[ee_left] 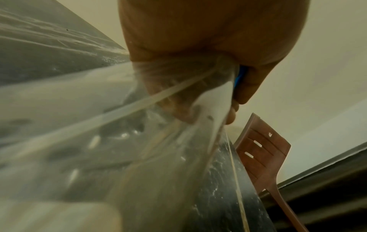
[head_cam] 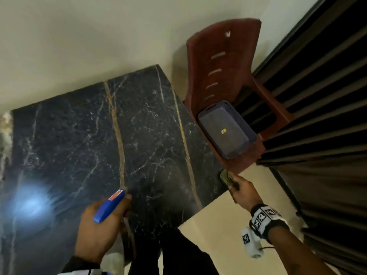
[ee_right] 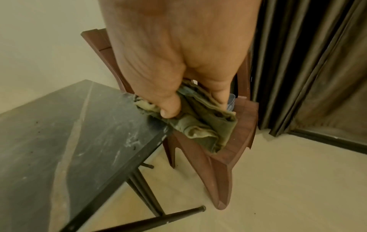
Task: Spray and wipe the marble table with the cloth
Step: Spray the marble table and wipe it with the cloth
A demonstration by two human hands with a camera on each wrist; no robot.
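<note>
Both hands busy: left hand point(head_cam: 99, 233) grips sprayer point(head_cam: 109, 205), right hand point(head_cam: 245, 192) clutches cloth point(head_cam: 225, 176) at desk point(head_cam: 83, 139) 3 o'clock edge; overspray may hit chair point(head_cam: 224, 80).

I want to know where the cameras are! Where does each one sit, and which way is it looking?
Head: worn on the head, looks down on the marble table; both hands show.
Left wrist: looks along the left hand gripping the spray bottle.
Right wrist: looks along the right hand gripping the cloth by the table corner.
All three show the table and the brown chair.
</note>
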